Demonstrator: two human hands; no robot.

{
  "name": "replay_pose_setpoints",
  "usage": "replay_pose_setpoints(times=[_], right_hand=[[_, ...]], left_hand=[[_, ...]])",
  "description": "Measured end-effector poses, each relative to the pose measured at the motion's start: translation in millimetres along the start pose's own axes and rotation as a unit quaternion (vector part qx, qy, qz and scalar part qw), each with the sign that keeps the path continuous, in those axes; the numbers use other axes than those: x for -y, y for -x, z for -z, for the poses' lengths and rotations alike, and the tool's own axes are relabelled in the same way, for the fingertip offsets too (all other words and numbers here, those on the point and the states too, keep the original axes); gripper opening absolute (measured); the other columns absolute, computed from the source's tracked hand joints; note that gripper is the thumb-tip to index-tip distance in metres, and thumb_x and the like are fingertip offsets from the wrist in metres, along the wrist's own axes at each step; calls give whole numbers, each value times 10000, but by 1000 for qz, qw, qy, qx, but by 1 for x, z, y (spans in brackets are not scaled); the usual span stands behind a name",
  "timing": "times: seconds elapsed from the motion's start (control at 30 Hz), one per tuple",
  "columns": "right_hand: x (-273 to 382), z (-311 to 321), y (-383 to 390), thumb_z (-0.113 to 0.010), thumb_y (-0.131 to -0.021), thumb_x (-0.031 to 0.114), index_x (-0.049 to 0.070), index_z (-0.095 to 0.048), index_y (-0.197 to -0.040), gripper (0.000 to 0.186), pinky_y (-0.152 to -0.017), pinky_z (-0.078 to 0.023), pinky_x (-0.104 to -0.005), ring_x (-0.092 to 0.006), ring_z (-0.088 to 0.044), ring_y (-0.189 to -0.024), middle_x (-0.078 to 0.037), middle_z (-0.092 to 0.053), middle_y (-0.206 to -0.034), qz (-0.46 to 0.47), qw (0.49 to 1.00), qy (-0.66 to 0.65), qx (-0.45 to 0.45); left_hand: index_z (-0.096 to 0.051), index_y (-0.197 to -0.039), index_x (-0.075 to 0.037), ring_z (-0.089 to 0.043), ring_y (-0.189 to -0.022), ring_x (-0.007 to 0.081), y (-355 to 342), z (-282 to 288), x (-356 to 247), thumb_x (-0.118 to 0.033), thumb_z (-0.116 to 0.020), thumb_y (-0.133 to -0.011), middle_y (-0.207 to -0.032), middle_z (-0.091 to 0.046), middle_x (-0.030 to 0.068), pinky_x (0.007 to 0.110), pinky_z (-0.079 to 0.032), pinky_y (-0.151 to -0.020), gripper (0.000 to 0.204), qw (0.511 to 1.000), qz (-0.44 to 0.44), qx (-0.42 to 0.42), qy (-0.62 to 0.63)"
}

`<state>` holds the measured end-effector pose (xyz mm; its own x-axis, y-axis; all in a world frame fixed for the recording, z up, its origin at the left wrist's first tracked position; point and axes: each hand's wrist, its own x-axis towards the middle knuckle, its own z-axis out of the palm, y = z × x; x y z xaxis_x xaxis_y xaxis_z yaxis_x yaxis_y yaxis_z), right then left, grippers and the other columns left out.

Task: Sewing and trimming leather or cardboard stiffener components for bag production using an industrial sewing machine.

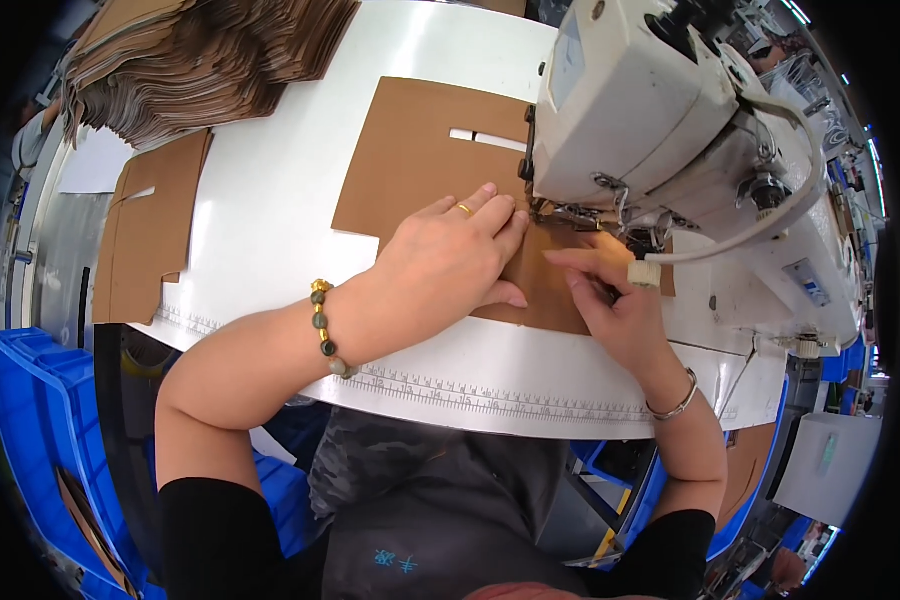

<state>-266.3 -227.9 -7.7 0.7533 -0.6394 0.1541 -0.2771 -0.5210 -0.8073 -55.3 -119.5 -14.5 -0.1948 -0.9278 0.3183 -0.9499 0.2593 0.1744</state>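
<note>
A flat brown panel [410, 140], leather-like with a narrow slot near its top, lies on the white sewing table under the head of a sewing machine [620, 120]. My left hand [450, 250] rests flat on the panel just left of the needle area, its fingers stretched out and thumb apart. At the right of the presser foot [540, 208], my right hand [615, 300] reaches to the panel's lower part, with forefinger extended and thumb apart. The machine head partly hides the panel's right side and the needle. A small light glows by the right fingertips.
A tall stack of brown panels [200, 60] stands at the back left. Another slotted brown panel [155, 220] overhangs the table's left edge. A printed ruler [490, 403] runs along the front edge. Blue crates [45, 400] stand below left, and a pale hose [805, 190] loops beside the machine.
</note>
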Motion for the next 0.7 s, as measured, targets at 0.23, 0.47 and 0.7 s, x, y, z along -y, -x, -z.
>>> replay_pose_setpoints(times=[0.23,0.47,0.7], right_hand=[[-16,11,1,-645,-770,-71,88,-769,-1017,319,-557,-438,-219,-74,-520,-561,-15,-647,-774,156,987,-20,-19],[10,4,4,-729,-704,45,116,-692,-1031,337,-502,-486,-282,-163,-650,-610,-41,-655,-816,238,946,220,30],[57,-34,1,-705,-855,156,74,-545,-1070,281,-633,-513,-381,-271,-665,-755,-87,-623,-913,132,970,171,108]], left_hand=[[-580,-1317,21,-565,-1257,318,8,1,3,-465,-705,-809,-1269,-586,131,377,-480,-1020,714,1000,2,-3,11],[-583,-1337,-23,-527,-1316,328,92,48,3,-456,-727,-788,-1355,-569,130,405,-463,-1061,714,998,58,40,-2],[-681,-1184,-64,-607,-1189,318,151,77,-21,-249,-812,-777,-1189,-679,92,387,-523,-946,466,979,191,-11,67]])
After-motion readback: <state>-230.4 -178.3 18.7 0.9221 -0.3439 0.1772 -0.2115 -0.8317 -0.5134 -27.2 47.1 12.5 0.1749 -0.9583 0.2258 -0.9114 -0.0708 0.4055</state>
